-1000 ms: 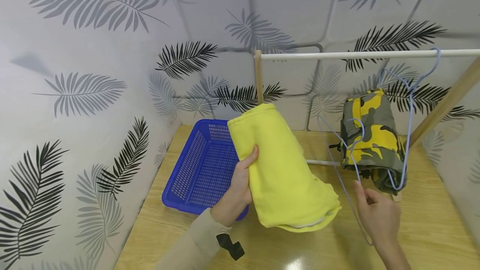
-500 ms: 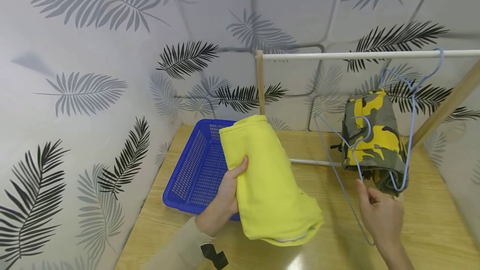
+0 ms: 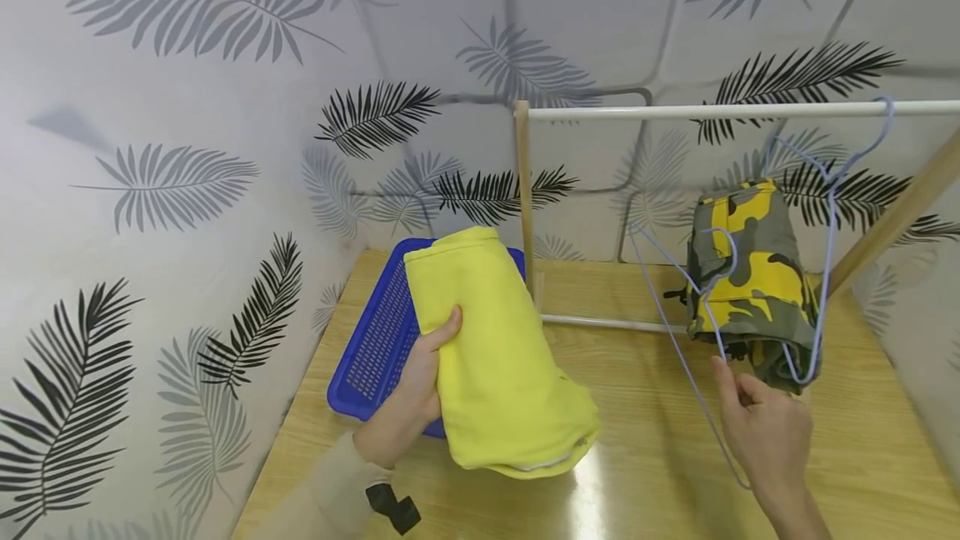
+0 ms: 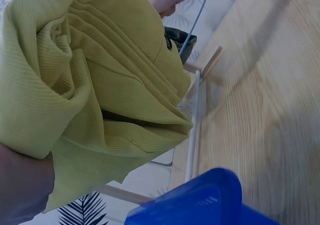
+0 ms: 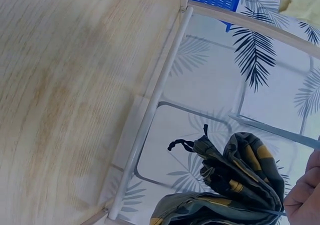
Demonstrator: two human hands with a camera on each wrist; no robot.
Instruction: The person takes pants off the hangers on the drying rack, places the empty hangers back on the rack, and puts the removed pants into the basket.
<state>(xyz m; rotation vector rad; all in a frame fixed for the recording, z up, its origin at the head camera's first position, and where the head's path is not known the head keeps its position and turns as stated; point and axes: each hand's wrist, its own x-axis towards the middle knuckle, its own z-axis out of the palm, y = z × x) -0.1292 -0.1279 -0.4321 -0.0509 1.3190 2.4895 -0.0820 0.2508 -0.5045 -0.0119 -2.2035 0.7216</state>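
Observation:
My left hand (image 3: 405, 394) holds a folded yellow garment (image 3: 502, 365), thumb on top of the cloth. Its loose layers (image 4: 115, 70) hang open toward the left wrist camera. Between thumb and fingers, my right hand (image 3: 772, 432) pinches a thin blue hanger (image 3: 704, 294), held tilted with its hook upward. Behind that hand, a grey, black and yellow camouflage garment (image 3: 757, 273) hangs folded over a second blue hanger (image 3: 830, 240). In the right wrist view, the right hand (image 5: 306, 195) shows only at the edge.
A blue plastic basket (image 3: 347, 361) stands on the wooden table (image 3: 847, 457) at left, partly covered by the yellow garment. The rack's white top rod (image 3: 645, 113) carries the second hanger. A wooden post (image 3: 524, 190) and a low white bar (image 3: 600, 323) stand behind the hands.
My left hand has moved left with the yellow garment, which now covers more of the basket. The right hand and its hanger have barely shifted.

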